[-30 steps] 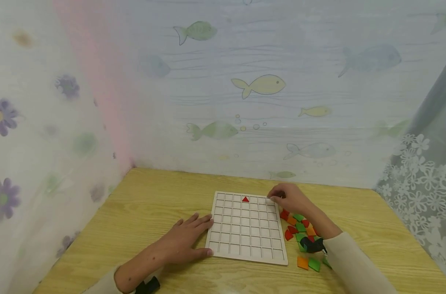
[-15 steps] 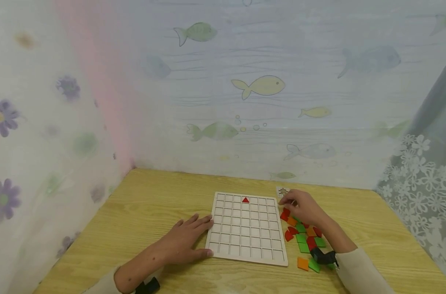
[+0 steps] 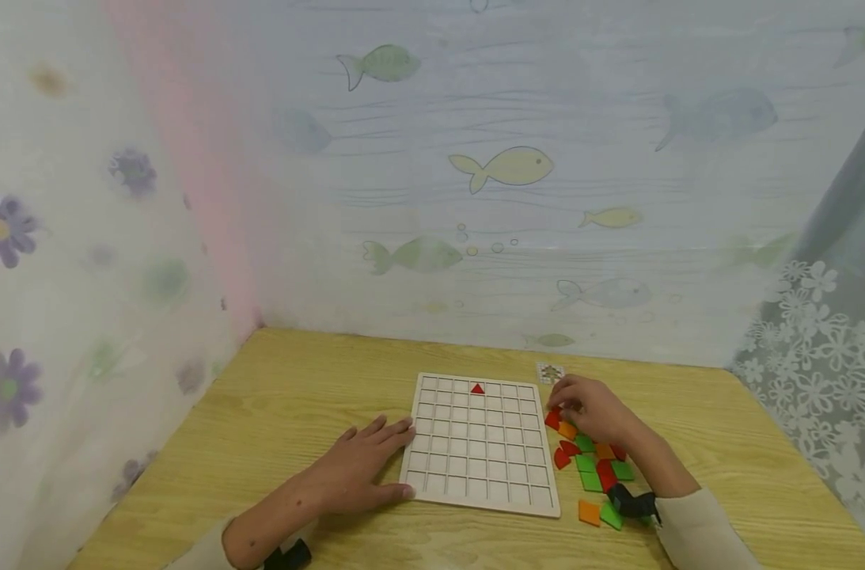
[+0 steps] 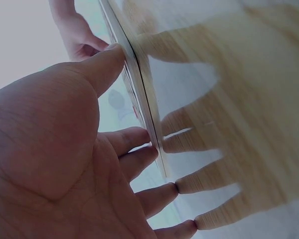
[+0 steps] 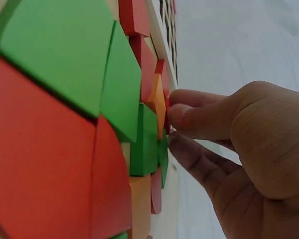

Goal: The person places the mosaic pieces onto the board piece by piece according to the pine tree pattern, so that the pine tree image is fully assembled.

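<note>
A pale wooden grid board (image 3: 478, 452) lies on the table, with one red triangle (image 3: 478, 389) in its far row. My left hand (image 3: 361, 467) lies with fingers spread along the board's left edge; in the left wrist view, the thumb and fingertips of that hand (image 4: 104, 129) touch the edge. Over the far end of the loose pieces is my right hand (image 3: 589, 408). Its thumb and fingertips reach down beside a red piece (image 3: 552, 419). In the right wrist view, the thumb tip of this hand (image 5: 229, 129) meets the far pieces; no piece shows lifted.
Several green, orange and red pieces lie right of the board, among them an orange square (image 3: 589, 512) and a green piece (image 3: 610, 515) nearer me. A small patterned card (image 3: 549, 372) sits beyond the board's far right corner. Patterned sheets (image 3: 503, 285) stand behind the table.
My right hand has moved from the board's far right corner rightward and nearer to the pile of pieces, uncovering the patterned card. The left hand has stayed in place.
</note>
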Demonstrator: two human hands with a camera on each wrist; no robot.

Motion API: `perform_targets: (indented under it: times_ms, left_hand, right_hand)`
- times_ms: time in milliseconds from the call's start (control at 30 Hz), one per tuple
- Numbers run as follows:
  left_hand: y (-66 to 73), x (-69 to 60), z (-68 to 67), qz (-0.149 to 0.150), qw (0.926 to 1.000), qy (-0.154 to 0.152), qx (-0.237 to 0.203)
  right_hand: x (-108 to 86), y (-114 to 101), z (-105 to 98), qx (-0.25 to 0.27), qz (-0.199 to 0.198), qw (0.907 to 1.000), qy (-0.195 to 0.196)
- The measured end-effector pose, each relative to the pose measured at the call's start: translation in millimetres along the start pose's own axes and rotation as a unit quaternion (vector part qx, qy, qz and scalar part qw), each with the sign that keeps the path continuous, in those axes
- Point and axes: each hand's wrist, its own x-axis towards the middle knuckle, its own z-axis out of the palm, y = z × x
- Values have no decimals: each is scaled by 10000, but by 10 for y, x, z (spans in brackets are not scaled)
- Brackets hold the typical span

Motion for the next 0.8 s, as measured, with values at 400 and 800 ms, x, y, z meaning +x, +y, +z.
perform_targets:
  times_ms: [400, 800]
  left_hand:
    - [1, -9, -10, 23, 10000, -36, -43]
    - [10, -19, -7, -34, 10000, -76, -45]
  right_hand:
    - [-25, 9, -84, -263, 158, 9992, -260]
    - [-20, 3, -67, -169, 331, 9986, -380]
